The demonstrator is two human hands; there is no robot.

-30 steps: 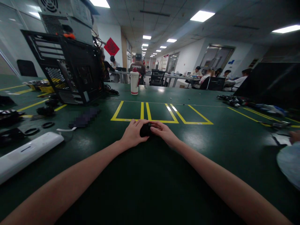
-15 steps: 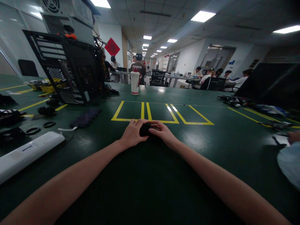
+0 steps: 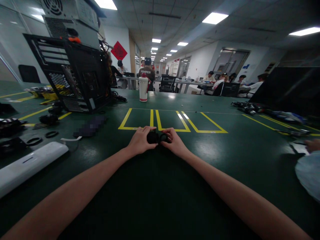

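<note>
My left hand [image 3: 140, 141] is closed around a dark, rounded part [image 3: 152, 137], thumb below and fingers on top; its exact kind is too dark to make out. Close beside it, my right hand [image 3: 175, 144] pinches a black ring [image 3: 163, 137] between thumb and fingers. Ring and part are side by side just above the green table [image 3: 160, 186], and I cannot tell whether they touch. Beyond my fingers lie yellow tape outlines [image 3: 172, 129] on the tabletop.
To the left stand a black computer case [image 3: 75, 73], a white device [image 3: 32, 165], black rings [image 3: 51, 134] and dark parts. A white cup [image 3: 143, 89] is at the back. On the right are cables [image 3: 250, 108] and another person's hand [image 3: 312, 145]. More people sit farther off.
The black ring, earlier against the dark part, is now apart from it in my right hand. My left hand has shifted slightly left with the dark part.
</note>
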